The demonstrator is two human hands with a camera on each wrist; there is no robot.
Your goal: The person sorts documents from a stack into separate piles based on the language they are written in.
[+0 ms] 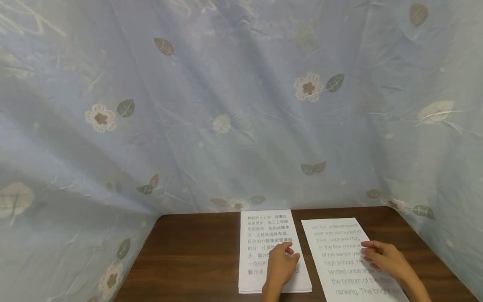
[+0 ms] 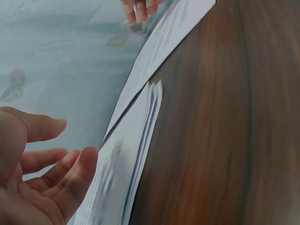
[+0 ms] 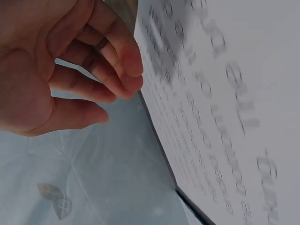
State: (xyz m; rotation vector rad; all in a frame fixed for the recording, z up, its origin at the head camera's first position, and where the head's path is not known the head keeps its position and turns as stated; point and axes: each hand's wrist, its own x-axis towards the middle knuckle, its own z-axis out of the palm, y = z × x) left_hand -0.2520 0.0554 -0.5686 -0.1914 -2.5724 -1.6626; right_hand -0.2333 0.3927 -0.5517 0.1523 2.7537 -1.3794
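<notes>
A stack of paper sheets (image 1: 256, 277) printed with Chinese characters lies on the brown table. My left hand (image 1: 282, 263) is over its lower right part, with loosely bent fingers and a gap between thumb and fingers; it holds nothing. In the left wrist view the hand (image 2: 51, 173) hovers beside the stack (image 2: 126, 173), whose sheet edges fan slightly. To the right lies a sheet with English text (image 1: 336, 256). My right hand (image 1: 386, 258) is above its right edge, fingers loosely bent. The right wrist view shows that hand (image 3: 79, 70) apart from the English sheet (image 3: 225, 93), holding nothing.
The dark wooden table (image 1: 181, 256) extends left of the papers and a little to their right. A pale blue curtain (image 1: 241, 126) with flowers and leaves hangs behind the table and along both sides. A narrow strip of table separates the two papers.
</notes>
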